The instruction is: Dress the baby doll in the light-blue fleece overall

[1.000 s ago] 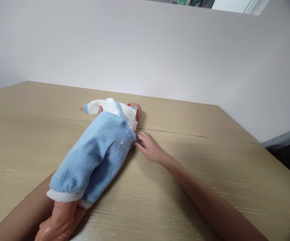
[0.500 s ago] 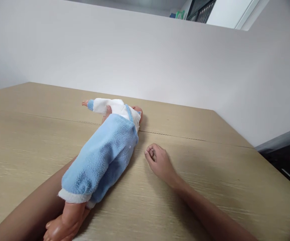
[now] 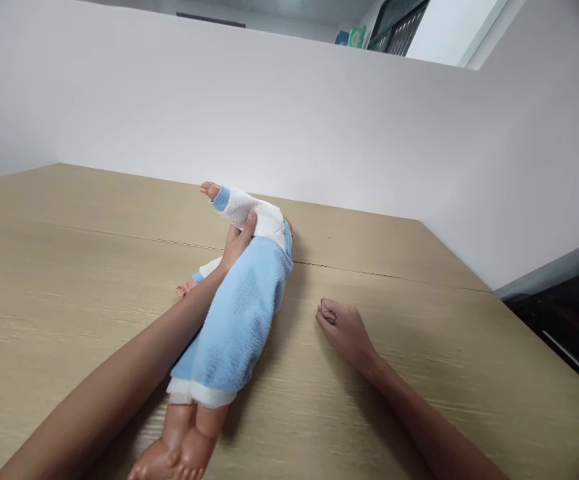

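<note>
A baby doll (image 3: 249, 313) in blue fleece overalls and a white top with blue cuffs is tilted on its side, its bare feet toward me at the bottom. Its head is mostly hidden behind its shoulder. My left hand (image 3: 240, 239) grips the doll's upper body from the left, thumb on the white top; its other fingers are hidden behind the doll. One doll arm points up and left, the other lies beyond my forearm. To the right of the doll, my right hand (image 3: 344, 328) is closed in a loose fist above the table, touching nothing but perhaps its surface.
The wooden table (image 3: 94, 280) has a seam running across it. A pale wall (image 3: 269, 120) stands behind its far edge, with an opening at the top. A dark object (image 3: 564, 320) sits beyond the table's right edge.
The doll has turned and shifted right, bringing its second arm and more of my left hand into view. My right hand is slightly farther right and its fingers have closed more.
</note>
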{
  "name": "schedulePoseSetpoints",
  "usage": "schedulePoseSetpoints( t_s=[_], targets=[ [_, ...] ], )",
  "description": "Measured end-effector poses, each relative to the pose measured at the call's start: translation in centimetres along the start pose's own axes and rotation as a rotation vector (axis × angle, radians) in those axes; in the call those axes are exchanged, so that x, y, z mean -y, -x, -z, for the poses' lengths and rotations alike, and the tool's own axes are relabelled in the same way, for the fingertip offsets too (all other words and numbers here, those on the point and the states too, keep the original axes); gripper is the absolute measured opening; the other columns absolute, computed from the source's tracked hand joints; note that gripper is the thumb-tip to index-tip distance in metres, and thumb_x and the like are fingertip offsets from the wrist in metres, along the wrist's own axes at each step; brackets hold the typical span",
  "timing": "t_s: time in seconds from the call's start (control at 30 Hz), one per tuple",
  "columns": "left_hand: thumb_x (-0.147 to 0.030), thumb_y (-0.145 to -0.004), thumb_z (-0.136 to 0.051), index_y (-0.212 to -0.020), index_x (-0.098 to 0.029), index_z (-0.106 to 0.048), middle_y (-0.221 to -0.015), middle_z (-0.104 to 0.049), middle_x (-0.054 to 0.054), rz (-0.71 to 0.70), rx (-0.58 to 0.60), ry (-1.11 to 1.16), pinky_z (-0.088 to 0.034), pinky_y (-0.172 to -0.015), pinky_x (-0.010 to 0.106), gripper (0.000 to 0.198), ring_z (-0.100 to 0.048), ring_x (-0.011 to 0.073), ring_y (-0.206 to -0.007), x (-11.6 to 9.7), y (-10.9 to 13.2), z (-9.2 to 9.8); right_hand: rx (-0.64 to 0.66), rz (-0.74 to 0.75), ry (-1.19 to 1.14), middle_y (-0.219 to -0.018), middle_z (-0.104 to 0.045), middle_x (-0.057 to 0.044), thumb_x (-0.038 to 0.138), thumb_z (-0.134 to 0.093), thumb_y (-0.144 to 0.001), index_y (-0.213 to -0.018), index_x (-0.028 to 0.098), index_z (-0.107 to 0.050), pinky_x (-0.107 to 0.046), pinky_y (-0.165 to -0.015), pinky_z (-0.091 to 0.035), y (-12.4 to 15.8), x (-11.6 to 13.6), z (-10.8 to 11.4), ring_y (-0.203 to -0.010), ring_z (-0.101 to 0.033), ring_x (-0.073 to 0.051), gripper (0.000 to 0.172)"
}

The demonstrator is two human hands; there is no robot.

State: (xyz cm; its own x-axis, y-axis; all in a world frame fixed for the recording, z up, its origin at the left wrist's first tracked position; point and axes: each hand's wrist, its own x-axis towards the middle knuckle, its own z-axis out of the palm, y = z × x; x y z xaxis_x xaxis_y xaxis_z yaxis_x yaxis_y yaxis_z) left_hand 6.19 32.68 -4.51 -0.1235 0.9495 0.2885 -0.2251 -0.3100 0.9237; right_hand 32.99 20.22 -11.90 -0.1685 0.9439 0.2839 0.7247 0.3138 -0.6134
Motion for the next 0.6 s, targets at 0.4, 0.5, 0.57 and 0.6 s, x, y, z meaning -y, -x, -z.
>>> schedulePoseSetpoints(
  t_s=[0.4,0.5,0.57,0.6],
  targets=[
    [-0.044,-0.102,-0.065,-0.128,-0.016,-0.066,-0.136,-0.074,0.016,-0.256,0.225,-0.312,-0.048,-0.117,0.046,0.038,-0.066,0.0319,-0.131,-0.3,2.1,-5.0,-0.176,-0.275,-0.587,-0.095,-0.069,-0.003,0.063,-0.064,-0.099,-0.110,0.025,-0.061,-0.030,-0.065,-0.050,-1.5,0.4,1.0,-0.075,-0.064,-0.019,0.040],
    [-0.033,-0.101,-0.063,-0.131,-0.016,-0.065,-0.133,-0.074,0.016,-0.422,0.444,-0.597,-0.049,-0.112,0.048,0.034,-0.067,0.0322,-0.125,-0.6,2.5,-6.4,-0.090,-0.464,-0.948,-0.130,-0.075,-0.010,0.067,-0.049,-0.106,-0.145,0.030,-0.054,-0.035,-0.075,-0.062,-2.5,0.2,2.8,-0.089,-0.076,-0.022,0.054],
    [-0.035,-0.101,-0.065,-0.136,-0.017,-0.063,-0.133,-0.073,0.017,-0.454,0.607,-0.826,-0.048,-0.111,0.053,0.040,-0.065,0.0358,-0.126,-0.8,3.1,-7.0,0.030,-0.545,-1.090,-0.129,-0.079,-0.012,0.065,-0.029,-0.111,-0.146,0.028,-0.059,-0.039,-0.080,-0.065,-2.9,0.0,4.2,-0.091,-0.080,-0.022,0.059],
    [-0.037,-0.101,-0.066,-0.138,-0.018,-0.063,-0.133,-0.073,0.017,-0.461,0.667,-0.925,-0.046,-0.113,0.057,0.042,-0.063,0.0378,-0.128,-1.0,3.4,-7.2,0.068,-0.556,-1.111,-0.124,-0.082,-0.013,0.063,-0.020,-0.112,-0.141,0.024,-0.065,-0.039,-0.082,-0.066,-3.0,-0.1,4.9,-0.091,-0.080,-0.022,0.066]
  ],
)
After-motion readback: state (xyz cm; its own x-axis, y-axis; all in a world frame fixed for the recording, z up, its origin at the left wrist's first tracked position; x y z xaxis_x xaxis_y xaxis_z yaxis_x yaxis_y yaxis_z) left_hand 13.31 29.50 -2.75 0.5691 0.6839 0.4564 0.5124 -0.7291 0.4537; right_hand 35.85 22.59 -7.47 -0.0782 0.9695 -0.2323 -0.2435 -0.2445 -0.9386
